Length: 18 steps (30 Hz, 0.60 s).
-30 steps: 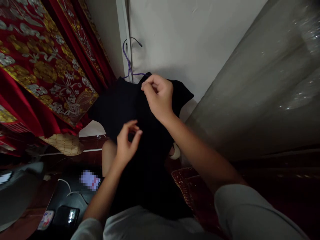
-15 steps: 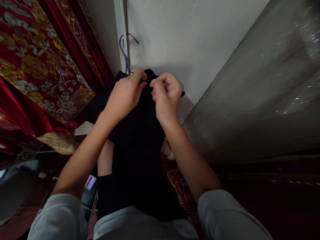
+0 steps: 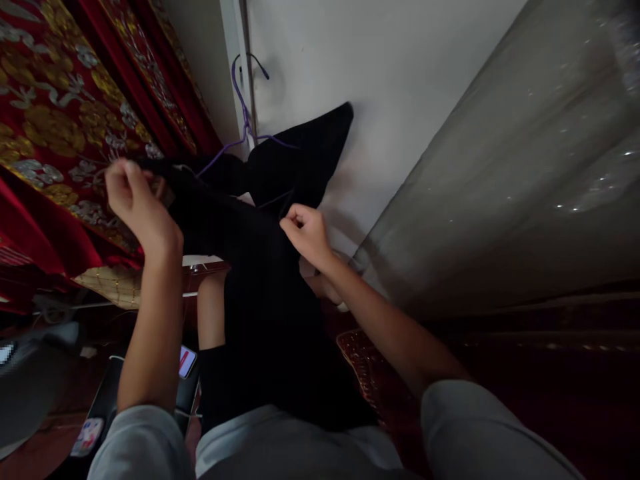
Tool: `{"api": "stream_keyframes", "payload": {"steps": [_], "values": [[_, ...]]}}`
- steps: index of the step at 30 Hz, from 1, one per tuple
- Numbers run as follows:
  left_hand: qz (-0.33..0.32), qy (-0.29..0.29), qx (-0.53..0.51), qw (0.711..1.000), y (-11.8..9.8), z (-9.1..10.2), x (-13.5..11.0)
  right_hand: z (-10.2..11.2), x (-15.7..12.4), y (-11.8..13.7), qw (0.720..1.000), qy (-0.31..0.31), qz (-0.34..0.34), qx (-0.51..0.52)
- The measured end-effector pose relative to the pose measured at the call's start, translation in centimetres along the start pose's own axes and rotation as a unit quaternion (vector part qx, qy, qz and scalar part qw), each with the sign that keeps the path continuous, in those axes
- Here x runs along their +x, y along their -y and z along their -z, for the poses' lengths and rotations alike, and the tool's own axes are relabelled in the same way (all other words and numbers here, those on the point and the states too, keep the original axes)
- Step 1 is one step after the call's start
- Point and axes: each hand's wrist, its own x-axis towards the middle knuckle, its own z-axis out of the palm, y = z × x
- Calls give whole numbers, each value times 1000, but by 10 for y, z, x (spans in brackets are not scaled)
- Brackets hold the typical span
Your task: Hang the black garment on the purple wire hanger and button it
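A black garment (image 3: 305, 150) hangs on a thin purple hanger (image 3: 245, 127), spread apart so that the hanger's arms show. My left hand (image 3: 133, 197), slightly blurred, is closed at the garment's left side, beside the red cloth. Fingers curled in a pinch, my right hand (image 3: 309, 233) grips the garment's edge in the middle, lower than the hanger. Dark fabric and shadow hide exactly which part each hand holds.
Red cloth with gold and silver embroidery (image 3: 55, 127) hangs at the left. Plastic-wrapped material (image 3: 500, 200) leans on the right, beside a white wall (image 3: 380, 60). A lit phone (image 3: 187, 361) lies low on the left, with a patterned object (image 3: 88, 437) nearby.
My hands, close together before at the garment's top, are now wide apart. The left has swung far left, the right has come down slightly, and the garment is spread, exposing the hanger.
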Motion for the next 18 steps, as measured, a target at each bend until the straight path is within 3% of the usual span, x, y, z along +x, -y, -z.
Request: {"api": "stream_keyframes", "payload": {"steps": [2,4,6,9,11,13,16,18], "values": [[142,-30,-12,989,24,26,-19,9,-13,-2,999,34,-2,-2],[212,-11,25,977,42,44,-54,17,-23,-1,996,85,-1,-3],[241,44,44,969,51,54,-92,25,-28,0,988,154,-1,-7],[280,176,48,942,50,58,-131,34,-29,1,962,274,-14,-20],[294,255,40,920,40,55,-139,36,-27,3,953,303,-21,-25],[303,308,6,902,22,45,-138,34,-26,8,957,291,-15,-19],[290,328,-83,895,-19,21,-127,25,-27,24,949,314,18,8],[236,327,-99,910,-50,3,-119,17,-31,39,940,338,46,13]]}}
